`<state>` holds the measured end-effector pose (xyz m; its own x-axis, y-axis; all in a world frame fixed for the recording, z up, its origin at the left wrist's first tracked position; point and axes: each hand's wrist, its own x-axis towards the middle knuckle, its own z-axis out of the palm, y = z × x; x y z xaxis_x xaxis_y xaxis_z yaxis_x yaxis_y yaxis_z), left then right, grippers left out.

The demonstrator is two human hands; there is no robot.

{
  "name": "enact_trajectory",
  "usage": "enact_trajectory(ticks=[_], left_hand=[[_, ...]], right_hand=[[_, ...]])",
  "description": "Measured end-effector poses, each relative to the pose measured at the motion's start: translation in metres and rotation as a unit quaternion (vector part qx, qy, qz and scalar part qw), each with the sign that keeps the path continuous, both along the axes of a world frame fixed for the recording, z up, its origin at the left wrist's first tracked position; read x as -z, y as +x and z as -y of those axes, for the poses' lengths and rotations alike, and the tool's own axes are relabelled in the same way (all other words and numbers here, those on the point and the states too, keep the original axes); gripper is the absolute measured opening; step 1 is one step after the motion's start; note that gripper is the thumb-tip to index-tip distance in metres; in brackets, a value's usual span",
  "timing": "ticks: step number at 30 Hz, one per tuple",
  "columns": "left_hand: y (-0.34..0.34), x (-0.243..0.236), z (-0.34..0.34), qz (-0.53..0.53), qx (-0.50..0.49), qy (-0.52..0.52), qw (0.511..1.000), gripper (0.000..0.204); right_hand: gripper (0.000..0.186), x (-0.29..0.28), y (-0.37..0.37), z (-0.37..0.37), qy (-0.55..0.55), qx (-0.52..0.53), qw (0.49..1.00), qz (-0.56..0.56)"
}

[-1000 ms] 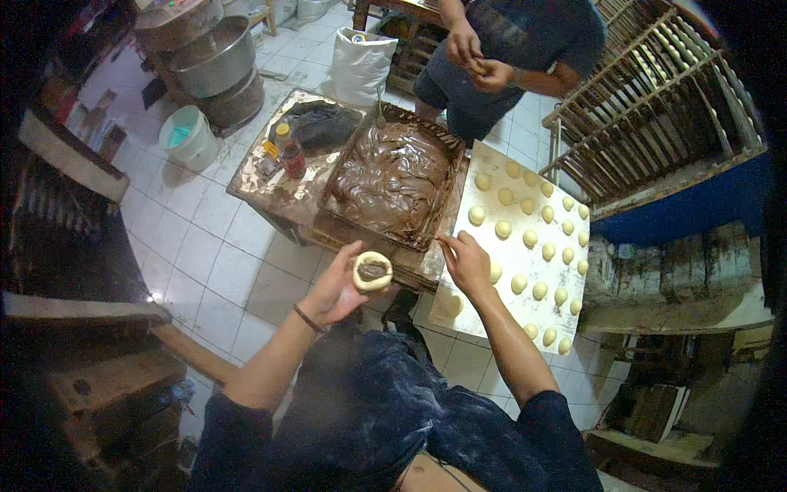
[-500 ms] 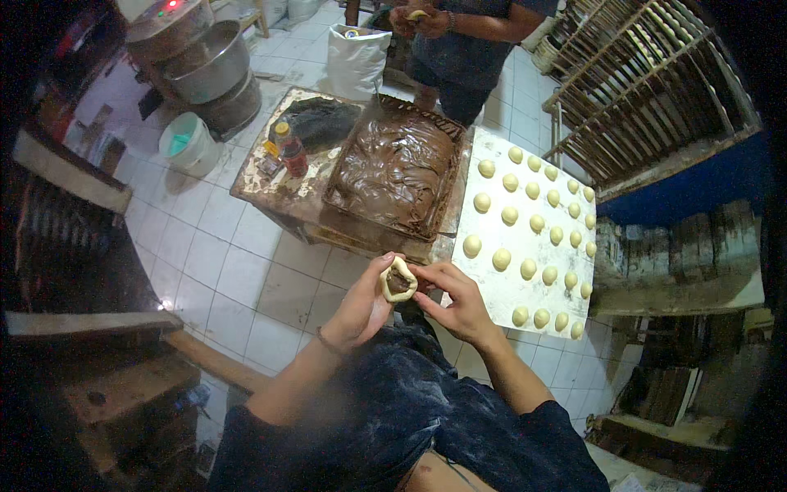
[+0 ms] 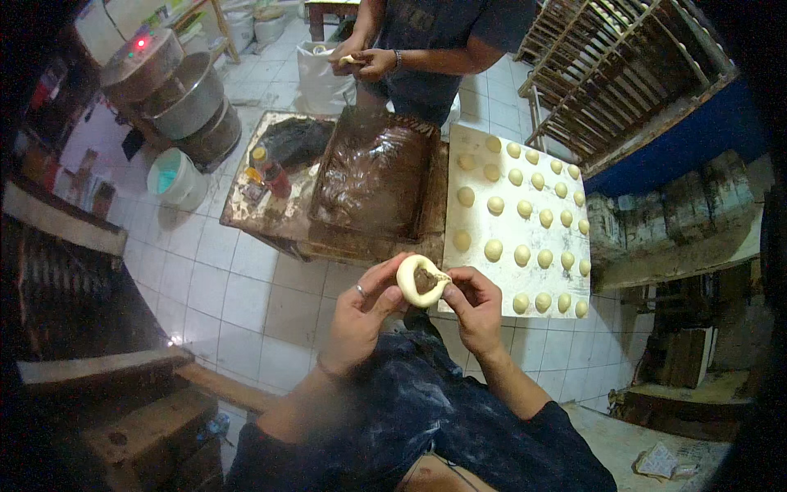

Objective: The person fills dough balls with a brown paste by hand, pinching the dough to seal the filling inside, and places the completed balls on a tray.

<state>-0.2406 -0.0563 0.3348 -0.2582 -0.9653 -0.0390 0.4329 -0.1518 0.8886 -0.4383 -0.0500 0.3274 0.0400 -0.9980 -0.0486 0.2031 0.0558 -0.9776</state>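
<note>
- right hand (image 3: 478,312), moved: a second ago it was reaching to the near corner of the paste tray (image 3: 322,190); now it is meeting the left hand (image 3: 358,320) at the dough piece (image 3: 407,283).
- dough piece, one, pale, cupped: it is sitting between the two hands, just in front of the desk (image 3: 246,211), its opening facing upward and showing brown filling (image 3: 425,281); its right side is narrowing to a pleated tip.
- left hand, silver ring on one finger: it is gripping the left rim of the dough piece, thumb bending toward the lower edge.
- right hand, state: it is pinching the pleated tip between thumb and fingers.
- paste tray, dark, rectangular: it is resting on the desk, holding glossy brown paste (image 3: 373,176).
- bottle (image 3: 278,182), reddish: it is standing left of the paste tray, near a black plastic bag (image 3: 299,143).
- board (image 3: 506,279), pale, smudged: it is lying right of the paste tray, bearing rows of round dough balls (image 3: 496,206), mostly spaced apart.
- co-worker (image 3: 447,33), dark shirt: this person is standing beyond the desk, holding a small pale piece in both hands.
- bucket (image 3: 182,190), white: it is standing on the tiled floor, left of the desk.
- rack (image 3: 627,86), slatted: it is standing beyond the board, at right.
</note>
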Motion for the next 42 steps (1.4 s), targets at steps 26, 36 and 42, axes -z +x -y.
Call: enact_trajectory(ticks=[26, 36, 42], left_hand=[[0.014, -0.029, 0.000, -0.042, 0.054, 0.001, 0.998, 0.046], [0.006, 0.005, -0.006, 0.033, -0.141, -0.117, 0.982, 0.016], [0.013, 0.002, -0.009, 0.084, -0.126, -0.038, 0.988, 0.011]], right_hand=[[0.024, -0.052, -0.018, 0.009, 0.079, -0.118, 0.989, -0.042], [0.021, -0.033, -0.012, -0.005, 0.079, -0.077, 0.993, 0.035], [0.016, -0.019, -0.034, -0.013, 0.058, -0.079, 0.994, -0.040]])
